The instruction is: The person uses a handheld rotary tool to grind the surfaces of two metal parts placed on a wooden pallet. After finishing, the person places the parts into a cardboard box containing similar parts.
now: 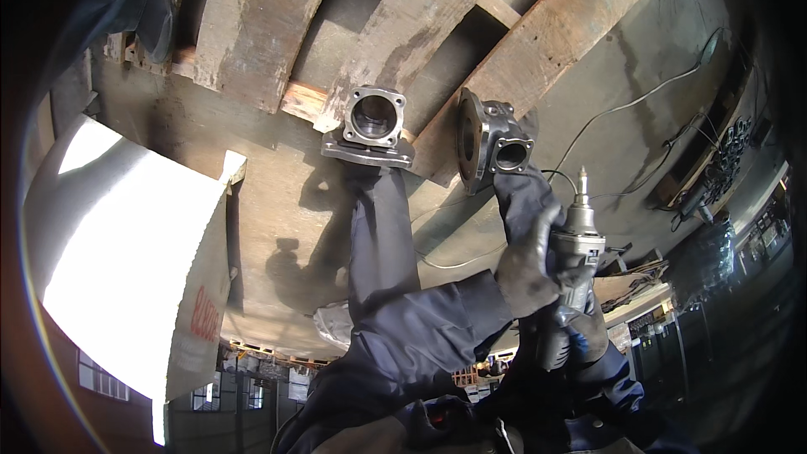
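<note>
A grey die grinder [578,244] is held in front of me at the right, its narrow nose pointing up and away. My gloved left hand [528,271] reaches across and is closed against the grinder's side; some of its fingers are hidden. Lower on the tool's body, my gloved right hand [586,329] wraps round it. Beyond my hands, a flanged metal casting [496,141] rests at the edge of the wooden pallet, near my right leg. Another metal casting [375,128], with a square flange and round bore, sits farther left. Both castings are apart from the grinder.
Planks of the wooden pallet [261,13] stretch across the far side, with gaps between them. A cable [626,107] trails over the concrete floor at right. A large white sheet [118,252] stands at left. Another person's leg and shoe [153,13] show at far left.
</note>
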Demonstrator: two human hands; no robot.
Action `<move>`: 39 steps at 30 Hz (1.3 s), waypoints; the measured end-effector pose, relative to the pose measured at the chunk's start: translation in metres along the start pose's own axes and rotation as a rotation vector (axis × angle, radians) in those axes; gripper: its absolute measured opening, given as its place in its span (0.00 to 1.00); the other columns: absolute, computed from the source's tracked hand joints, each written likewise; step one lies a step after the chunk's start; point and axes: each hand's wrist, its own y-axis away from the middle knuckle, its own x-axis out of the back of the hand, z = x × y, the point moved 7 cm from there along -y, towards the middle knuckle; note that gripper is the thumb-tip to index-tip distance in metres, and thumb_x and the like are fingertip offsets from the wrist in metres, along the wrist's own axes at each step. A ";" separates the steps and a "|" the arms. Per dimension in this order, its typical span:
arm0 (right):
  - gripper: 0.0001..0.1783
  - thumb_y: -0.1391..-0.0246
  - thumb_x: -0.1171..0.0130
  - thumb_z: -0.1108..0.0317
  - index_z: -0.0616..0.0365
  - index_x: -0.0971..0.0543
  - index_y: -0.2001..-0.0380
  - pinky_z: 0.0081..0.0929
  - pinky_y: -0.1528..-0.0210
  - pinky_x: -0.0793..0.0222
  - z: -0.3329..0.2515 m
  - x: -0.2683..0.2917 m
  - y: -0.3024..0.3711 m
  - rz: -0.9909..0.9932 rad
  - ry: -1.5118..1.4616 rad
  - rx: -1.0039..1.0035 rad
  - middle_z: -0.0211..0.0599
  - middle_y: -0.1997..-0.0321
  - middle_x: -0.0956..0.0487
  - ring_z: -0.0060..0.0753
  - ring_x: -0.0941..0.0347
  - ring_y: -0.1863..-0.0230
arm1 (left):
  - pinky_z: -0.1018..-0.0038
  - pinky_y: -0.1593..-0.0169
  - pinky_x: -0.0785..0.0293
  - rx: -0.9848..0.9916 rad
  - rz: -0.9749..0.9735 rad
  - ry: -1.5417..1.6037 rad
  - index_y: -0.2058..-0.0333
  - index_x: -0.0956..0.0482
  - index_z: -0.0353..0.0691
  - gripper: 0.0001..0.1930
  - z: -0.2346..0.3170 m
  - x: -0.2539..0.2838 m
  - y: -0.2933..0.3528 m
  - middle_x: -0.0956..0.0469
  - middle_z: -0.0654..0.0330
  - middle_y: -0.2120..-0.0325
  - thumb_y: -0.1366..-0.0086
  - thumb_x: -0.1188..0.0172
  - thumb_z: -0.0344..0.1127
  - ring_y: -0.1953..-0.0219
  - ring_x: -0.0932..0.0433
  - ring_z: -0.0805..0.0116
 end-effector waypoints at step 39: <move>0.24 0.27 0.42 0.72 0.72 0.29 0.34 0.43 0.43 0.15 0.071 0.038 0.000 -0.181 -0.184 -0.149 0.56 0.44 0.18 0.51 0.16 0.48 | 0.39 0.50 0.10 0.573 0.438 0.928 0.30 0.24 0.46 0.38 -0.037 0.314 -0.075 0.18 0.48 0.39 0.20 0.63 0.68 0.44 0.14 0.42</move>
